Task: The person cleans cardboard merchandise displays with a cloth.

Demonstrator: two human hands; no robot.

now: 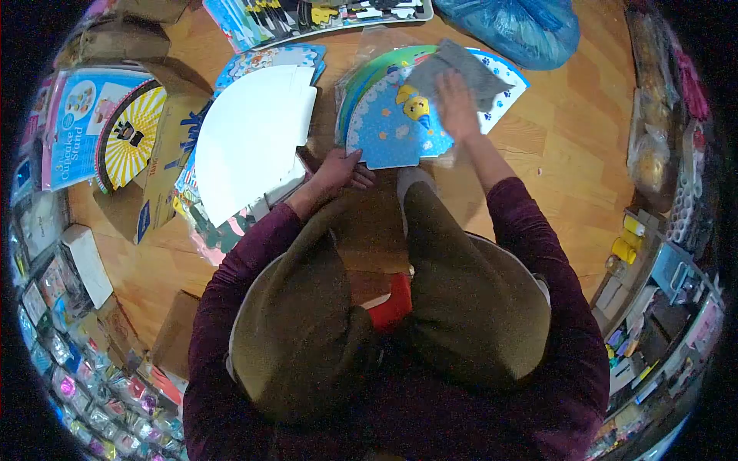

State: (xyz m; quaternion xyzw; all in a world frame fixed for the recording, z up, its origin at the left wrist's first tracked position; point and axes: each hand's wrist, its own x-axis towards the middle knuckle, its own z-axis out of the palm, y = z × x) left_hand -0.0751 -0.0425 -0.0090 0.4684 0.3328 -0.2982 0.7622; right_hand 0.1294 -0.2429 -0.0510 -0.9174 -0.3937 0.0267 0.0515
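My right hand (455,106) lies flat on a grey cloth (480,75), its fingers stretched over it. The cloth rests on the right part of a blue fan-shaped printed card (384,131) with stars, paw prints and a yellow cartoon figure. My left hand (346,170) is at the card's lower left corner. Its thumb touches the edge and its other fingers are stretched out just below. Left of that hand, a white fan-shaped sheet (250,138) lies on a stack of printed cards. Clear plastic and a green-edged printed piece (369,75) show behind the blue card.
A tray of printed cutouts (330,19) and a blue plastic bag (515,27) lie at the far side. A cardboard box (178,131) and a packaged cupcake stand (73,131) are at left. Packed goods line both sides of the wooden floor (573,146).
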